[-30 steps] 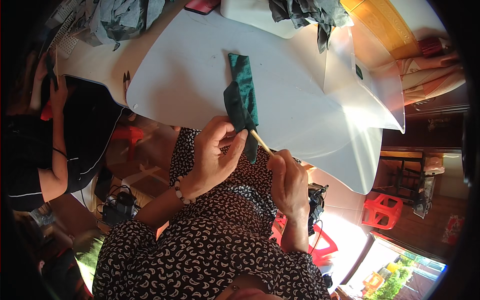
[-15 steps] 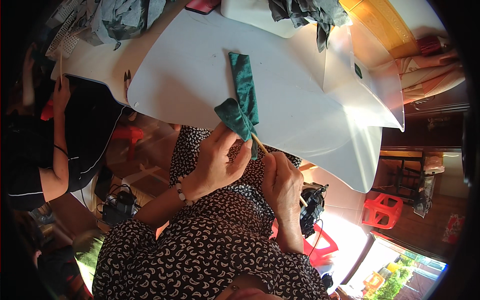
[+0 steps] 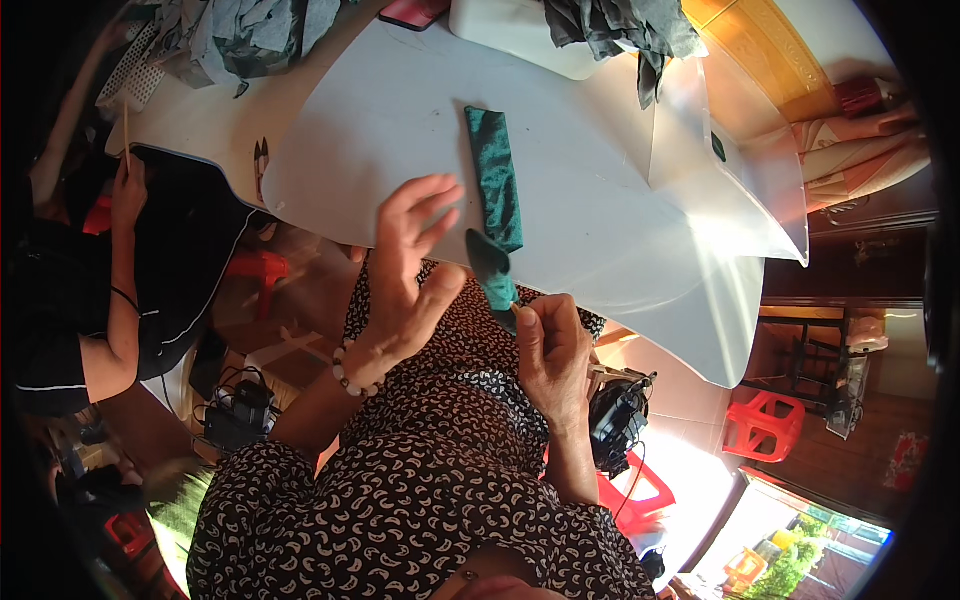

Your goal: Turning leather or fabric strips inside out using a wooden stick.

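Note:
My right hand (image 3: 555, 345) is closed, thumb against fingers, around a thin wooden stick (image 3: 515, 306) of which only a short bit shows. At the stick's tip, just past the table's near edge, sits a bunched end of dark green velvet cloth (image 3: 492, 270). Beyond it a long flat strip of the same green velvet (image 3: 493, 175) lies on the white table; whether the two parts are one piece I cannot tell. My left hand (image 3: 412, 270), with a beaded bracelet at the wrist, is raised beside the cloth, fingers apart and holding nothing.
The white table (image 3: 360, 150) bears a clear plastic sheet (image 3: 745, 190) on the right. Grey cloth (image 3: 625, 35) lies over a white container (image 3: 515, 35) at the far side, near a red phone-like object (image 3: 412, 14). At left a co-worker's hand (image 3: 128, 190) holds a thin stick.
My left hand has let go of the green velvet and lifted away, its fingers spreading. The bunched end now hangs narrower by my right hand, and less of the stick shows.

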A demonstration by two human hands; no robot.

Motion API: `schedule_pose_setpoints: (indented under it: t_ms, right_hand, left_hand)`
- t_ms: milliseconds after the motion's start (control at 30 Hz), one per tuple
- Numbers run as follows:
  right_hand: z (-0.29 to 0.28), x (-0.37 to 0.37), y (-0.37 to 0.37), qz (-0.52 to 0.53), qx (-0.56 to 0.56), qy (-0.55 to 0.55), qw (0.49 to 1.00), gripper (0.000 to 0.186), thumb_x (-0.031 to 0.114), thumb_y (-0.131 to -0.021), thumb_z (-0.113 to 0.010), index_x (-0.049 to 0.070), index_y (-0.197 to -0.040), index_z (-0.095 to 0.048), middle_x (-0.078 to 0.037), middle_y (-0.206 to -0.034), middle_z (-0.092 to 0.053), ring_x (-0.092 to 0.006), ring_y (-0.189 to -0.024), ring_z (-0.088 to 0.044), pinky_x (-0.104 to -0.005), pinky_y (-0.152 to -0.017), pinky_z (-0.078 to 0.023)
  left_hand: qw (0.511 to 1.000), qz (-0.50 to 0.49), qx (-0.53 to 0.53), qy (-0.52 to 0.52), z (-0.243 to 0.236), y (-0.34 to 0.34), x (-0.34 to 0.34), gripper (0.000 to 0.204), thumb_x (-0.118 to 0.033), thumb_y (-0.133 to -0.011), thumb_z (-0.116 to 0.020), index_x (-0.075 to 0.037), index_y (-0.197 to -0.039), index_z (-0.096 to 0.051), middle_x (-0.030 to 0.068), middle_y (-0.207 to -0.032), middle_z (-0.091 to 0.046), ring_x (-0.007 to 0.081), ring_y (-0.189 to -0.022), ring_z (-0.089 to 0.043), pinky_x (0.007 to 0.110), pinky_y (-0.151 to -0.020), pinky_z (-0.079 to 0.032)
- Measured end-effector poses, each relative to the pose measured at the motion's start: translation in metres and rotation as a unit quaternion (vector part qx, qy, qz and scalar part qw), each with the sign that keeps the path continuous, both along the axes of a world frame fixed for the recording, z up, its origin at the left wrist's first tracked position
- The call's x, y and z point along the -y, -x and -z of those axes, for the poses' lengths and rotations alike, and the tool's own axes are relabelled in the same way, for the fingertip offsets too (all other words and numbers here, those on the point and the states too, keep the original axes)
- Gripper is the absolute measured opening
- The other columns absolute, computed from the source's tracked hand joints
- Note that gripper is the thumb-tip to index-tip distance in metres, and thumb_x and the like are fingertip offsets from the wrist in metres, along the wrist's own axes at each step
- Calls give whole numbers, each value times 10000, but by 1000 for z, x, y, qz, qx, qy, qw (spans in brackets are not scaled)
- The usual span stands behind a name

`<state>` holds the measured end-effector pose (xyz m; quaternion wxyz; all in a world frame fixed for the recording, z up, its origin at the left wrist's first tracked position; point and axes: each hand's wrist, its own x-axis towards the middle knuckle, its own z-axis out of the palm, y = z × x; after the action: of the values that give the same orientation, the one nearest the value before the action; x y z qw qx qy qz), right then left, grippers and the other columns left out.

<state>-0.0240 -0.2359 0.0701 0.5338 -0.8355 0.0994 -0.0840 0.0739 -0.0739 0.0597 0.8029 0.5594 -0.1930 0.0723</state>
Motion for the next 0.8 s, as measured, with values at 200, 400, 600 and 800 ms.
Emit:
schedule_pose_setpoints:
  t_ms: [200,400,600,800]
  right_hand:
    - [5,-10,2,-24,73,-198,977,179,-1,-915,-647,-13,-1009,-495,-10,-803,-578,-24,-637,-494,-178,-543,-389]
    - [9,-15,5,-15,73,-248,966,126,-29,-927,-626,5,-996,-527,10,-764,-592,-13,-661,-512,-159,-580,-406]
    - [24,-19,5,17,108,-242,964,119,-19,-918,-649,4,-981,-551,-3,-805,-626,-34,-682,-544,-182,-608,-444]
    - [36,-22,8,-16,138,-378,915,107,33,-920,-665,10,-947,-565,-53,-876,-649,-82,-755,-603,-213,-675,-504]
  left_hand:
    - [945,227,-187,143,-3,9,12,369,-231,-958,-639,19,-1225,-593,151,-1032,-705,263,-975,-700,352,-869,-576]
    - [940,180,-233,176,5,24,20,393,-271,-952,-643,28,-1205,-614,182,-1066,-699,275,-968,-702,372,-864,-586]
    - [937,191,-246,160,6,32,19,499,-362,-950,-623,17,-1271,-575,228,-1189,-649,318,-1037,-676,448,-938,-546]
    - [923,253,-220,186,9,39,18,527,-395,-980,-560,41,-1275,-565,275,-1247,-603,359,-1080,-655,501,-968,-521]
